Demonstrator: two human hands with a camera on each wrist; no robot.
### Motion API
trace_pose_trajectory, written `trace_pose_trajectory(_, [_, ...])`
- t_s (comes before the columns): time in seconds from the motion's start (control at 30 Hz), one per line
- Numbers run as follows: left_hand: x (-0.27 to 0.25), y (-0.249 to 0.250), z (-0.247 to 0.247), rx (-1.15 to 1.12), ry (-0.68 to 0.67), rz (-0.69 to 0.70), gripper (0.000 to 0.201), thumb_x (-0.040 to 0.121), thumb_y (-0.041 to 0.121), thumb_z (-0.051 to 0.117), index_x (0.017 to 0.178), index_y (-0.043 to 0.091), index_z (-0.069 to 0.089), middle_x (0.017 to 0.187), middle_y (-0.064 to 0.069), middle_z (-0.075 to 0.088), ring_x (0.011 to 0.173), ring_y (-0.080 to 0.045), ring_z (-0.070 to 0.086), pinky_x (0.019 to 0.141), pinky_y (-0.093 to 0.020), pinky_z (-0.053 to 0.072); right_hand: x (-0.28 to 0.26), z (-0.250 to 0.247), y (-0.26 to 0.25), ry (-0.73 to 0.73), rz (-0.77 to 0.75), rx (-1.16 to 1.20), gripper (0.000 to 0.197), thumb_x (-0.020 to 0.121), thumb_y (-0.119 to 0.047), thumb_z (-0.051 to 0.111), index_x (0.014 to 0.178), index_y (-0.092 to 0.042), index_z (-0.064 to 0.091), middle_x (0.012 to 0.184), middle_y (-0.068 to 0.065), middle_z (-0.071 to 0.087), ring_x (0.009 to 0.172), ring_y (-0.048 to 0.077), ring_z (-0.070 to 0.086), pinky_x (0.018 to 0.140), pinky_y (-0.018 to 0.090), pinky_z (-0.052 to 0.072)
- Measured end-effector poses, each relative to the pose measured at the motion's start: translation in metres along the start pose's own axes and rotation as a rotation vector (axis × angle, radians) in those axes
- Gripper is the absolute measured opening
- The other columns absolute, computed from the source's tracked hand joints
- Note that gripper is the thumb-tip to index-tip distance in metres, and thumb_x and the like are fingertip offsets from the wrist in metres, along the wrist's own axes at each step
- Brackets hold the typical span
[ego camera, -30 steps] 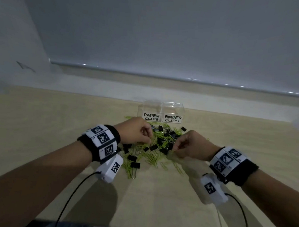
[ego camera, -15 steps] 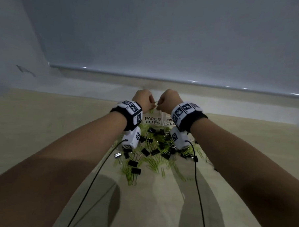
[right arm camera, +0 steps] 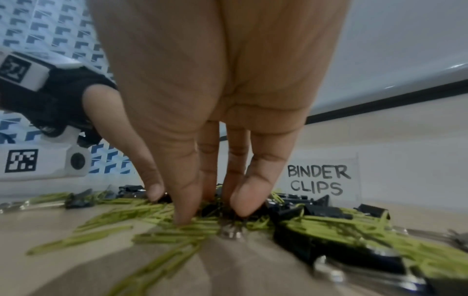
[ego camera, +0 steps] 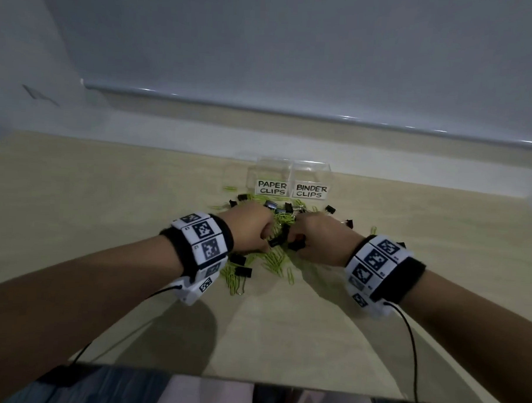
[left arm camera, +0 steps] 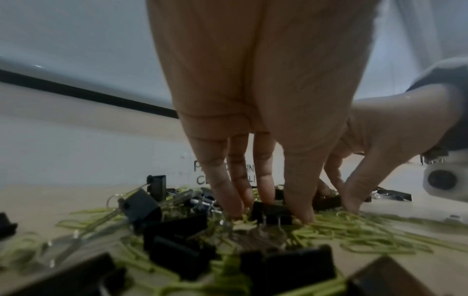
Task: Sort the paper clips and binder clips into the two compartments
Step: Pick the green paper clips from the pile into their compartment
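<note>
Both hands (ego camera: 251,228) (ego camera: 317,243) reach fingertips-down into the clip pile (ego camera: 274,256).

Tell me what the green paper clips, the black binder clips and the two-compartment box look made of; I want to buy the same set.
Green paper clips: thin bent wire, matte lime colour, probably coated metal. Black binder clips: folded sheet bodies, matte black, with shiny silvery wire handles, likely steel. Two-compartment box: clear and glossy, so acrylic or similar plastic, though glass cannot be ruled out; its labels look like white paper with black handwritten-style lettering.
</note>
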State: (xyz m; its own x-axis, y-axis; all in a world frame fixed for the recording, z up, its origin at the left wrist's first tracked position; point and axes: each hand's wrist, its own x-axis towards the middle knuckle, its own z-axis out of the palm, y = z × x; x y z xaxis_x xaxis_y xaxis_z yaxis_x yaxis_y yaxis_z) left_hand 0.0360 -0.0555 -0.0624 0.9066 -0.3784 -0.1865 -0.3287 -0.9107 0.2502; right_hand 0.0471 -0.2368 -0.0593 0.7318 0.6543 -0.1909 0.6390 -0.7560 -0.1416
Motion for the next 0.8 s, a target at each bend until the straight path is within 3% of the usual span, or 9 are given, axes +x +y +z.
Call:
trace_pose_trajectory(0.1, [0.001,0.003,0.003,-0.031,0.023,-0.004,0.011,0.079,0.018,0.072,0.079,0.015,0.061,0.068,0.008,0.051,0.069,-0.015,0.051,0.051,-0.020,0.033,0.001,0.004,-0.003,0.031,-0.020,0.004,0.020,0.079,-0.013,0.065,0.098,-0.015,0.068,0.088,-0.001,0.054,0.086,0.021,0.058,0.070,0.029,0.047])
trace_pose_trajectory(0.23, [-0.006,-0.006,-0.009,-0.210,0.091,-0.055,0.010,0.078,0.013,0.067,0.087,0.014,0.066,0.081,0.006,0.059,0.075,-0.014,0.059,0.065,-0.025,0.048,-0.003,0.001,-0.002,0.025,-0.038,0.062,0.017,0.079,-0.008,0.061,0.093,-0.013,0.070,0.093,0.002,0.064,0.084,0.020,0.060,0.074,0.033,0.053])
trace_pose_trajectory(0.43, [-0.012,-0.031,-0.019,0.014,0.150,-0.066,0.023,0.081,0.009,0.061,0.101,0.020,0.062,0.096,0.004,0.047,0.086,-0.016,0.051,0.072,-0.027,0.042,-0.027,-0.029,0.033,0.200,0.146,0.334,0.020,0.085,-0.005,0.057,0.092,-0.017,0.071,0.079,-0.008,0.064,0.070,0.004,0.059,0.061,0.010,0.040])
trace_pose_trajectory(0.57, [-0.005,-0.005,-0.004,-0.030,0.045,0.082,0.023,0.087,0.015,0.061,0.109,0.021,0.062,0.104,0.006,0.050,0.087,-0.012,0.055,0.072,-0.025,0.047,-0.040,-0.033,0.063,0.171,0.260,0.214,0.023,0.088,-0.005,0.052,0.096,-0.014,0.072,0.084,-0.001,0.066,0.074,0.013,0.058,0.068,0.020,0.040])
trace_pose_trajectory(0.67, [0.005,0.012,0.006,0.052,0.017,0.089,0.024,0.087,0.024,0.065,0.109,0.015,0.063,0.103,-0.001,0.056,0.085,-0.016,0.053,0.071,-0.026,0.043,-0.044,-0.026,0.073,0.115,0.307,0.101,0.022,0.090,-0.008,0.051,0.098,-0.012,0.071,0.098,0.005,0.068,0.077,0.014,0.054,0.073,0.024,0.040])
trace_pose_trajectory(0.73, [0.010,0.017,0.008,0.086,0.015,0.068,0.027,0.087,0.028,0.066,0.109,0.012,0.063,0.103,-0.003,0.059,0.088,-0.019,0.057,0.073,-0.029,0.048,-0.044,-0.021,0.067,0.120,0.268,0.066,0.019,0.089,-0.012,0.055,0.101,-0.013,0.070,0.101,0.005,0.064,0.080,0.013,0.053,0.074,0.025,0.042])
trace_pose_trajectory(0.8, [0.011,0.018,0.007,0.098,0.024,0.062,0.023,0.087,0.025,0.066,0.105,0.010,0.064,0.097,-0.003,0.059,0.084,-0.019,0.056,0.069,-0.028,0.045,-0.042,-0.018,0.053,0.124,0.178,0.088,0.016,0.087,-0.016,0.060,0.099,-0.013,0.071,0.099,0.004,0.063,0.081,0.014,0.054,0.074,0.028,0.047])
